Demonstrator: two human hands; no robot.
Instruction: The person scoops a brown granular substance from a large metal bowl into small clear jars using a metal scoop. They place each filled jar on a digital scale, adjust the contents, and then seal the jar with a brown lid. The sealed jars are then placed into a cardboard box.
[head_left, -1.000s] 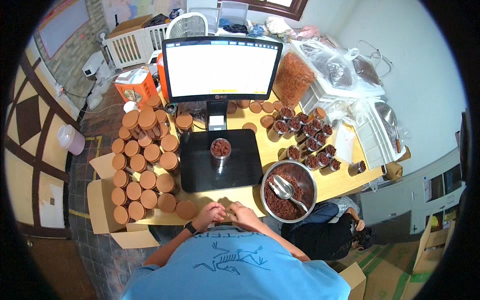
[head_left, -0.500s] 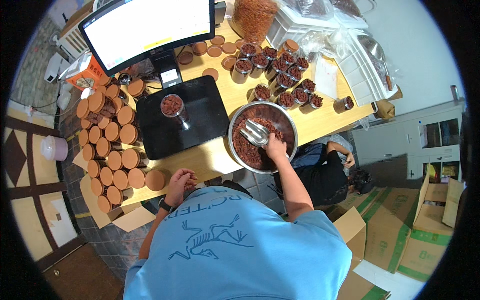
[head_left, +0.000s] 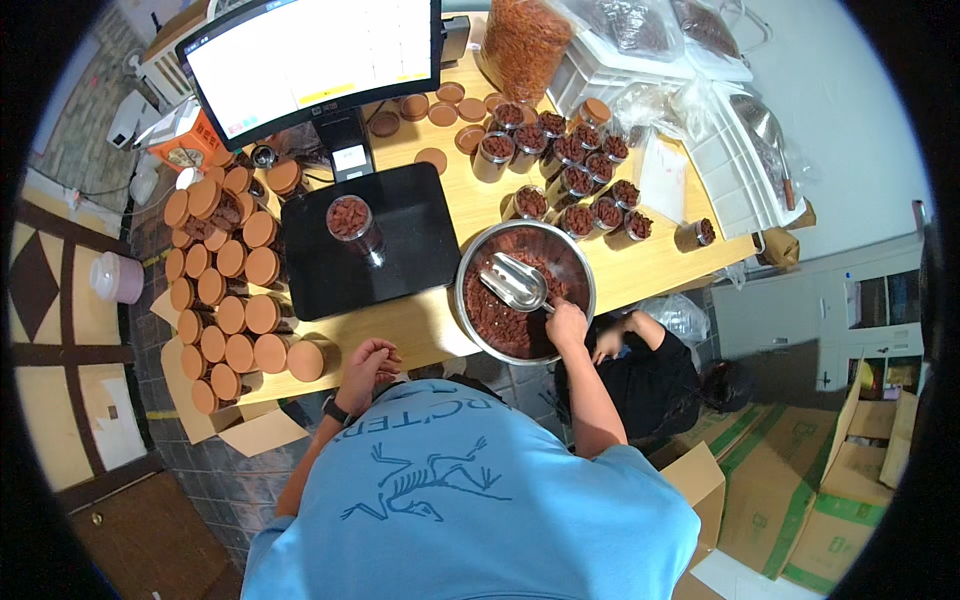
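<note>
My right hand [head_left: 567, 327] is closed round the handle of a metal scoop [head_left: 515, 282]. The scoop lies over dark reddish-brown dried pieces [head_left: 515, 325] inside a steel bowl [head_left: 589, 262] at the table's near edge. A few bits cling in the scoop's trough. By the front edge of the table, my left hand [head_left: 368, 375] rests with loosely bent fingers and nothing in them. Ahead of it, a lidless clear jar [head_left: 352, 222] filled with the same pieces stands on a black scale plate [head_left: 415, 262].
Lidded jars [head_left: 231, 314] crowd the table's left; filled lidless jars [head_left: 577, 180] stand behind the bowl. Loose brown lids [head_left: 443, 114] lie below a monitor [head_left: 310, 60]. White crates [head_left: 740, 130] are at the right back. Another person [head_left: 640, 370] crouches beside cardboard boxes [head_left: 770, 480].
My right hand has drawn slightly toward me, and the scoop has turned to point more to the upper left. The other person's arm has moved. My left hand stays empty.
</note>
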